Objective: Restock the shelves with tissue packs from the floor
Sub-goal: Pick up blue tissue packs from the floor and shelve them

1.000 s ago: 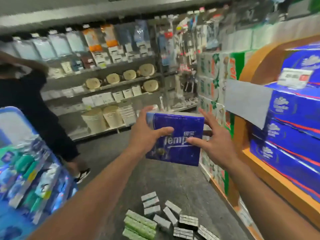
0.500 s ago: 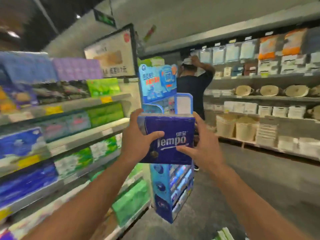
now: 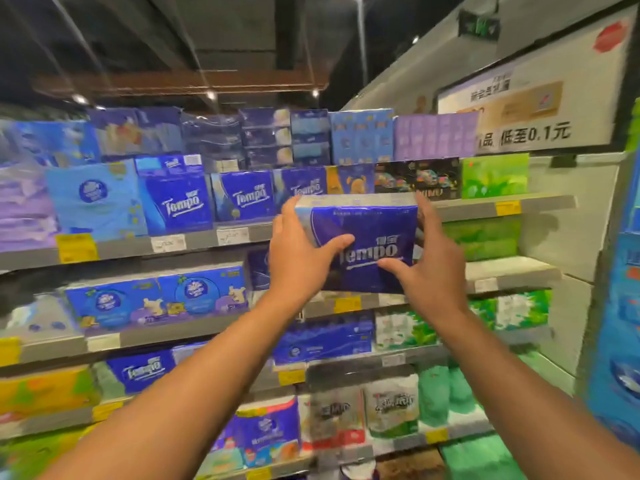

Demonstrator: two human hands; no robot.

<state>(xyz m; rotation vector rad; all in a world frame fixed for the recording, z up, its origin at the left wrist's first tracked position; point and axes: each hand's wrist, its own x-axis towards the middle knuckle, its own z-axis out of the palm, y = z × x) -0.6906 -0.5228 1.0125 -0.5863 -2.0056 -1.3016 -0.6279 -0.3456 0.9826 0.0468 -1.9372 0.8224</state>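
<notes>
Here, left hand (image 3: 298,261) and right hand (image 3: 427,271), fingers gripping Tempo pack (image 3: 367,237)

- Both forearms are reaching up and forward from the lower corners of the view, bare to the wrist, and converging toward the grip.
- The left hand (image 3: 298,261) is clasping the left end of the tissue pack (image 3: 367,237): the thumb is lying across the front face, pointing right, and the fingers are wrapping round the far side, out of sight apart from the tips at the top left corner.
- The right hand (image 3: 429,271) is mirroring it on the right end, with the thumb pressing the front face near the lower edge and the fingers stretching up along the right side to the top corner.
- The two thumbs are pointing toward each other, close but apart.
</notes>
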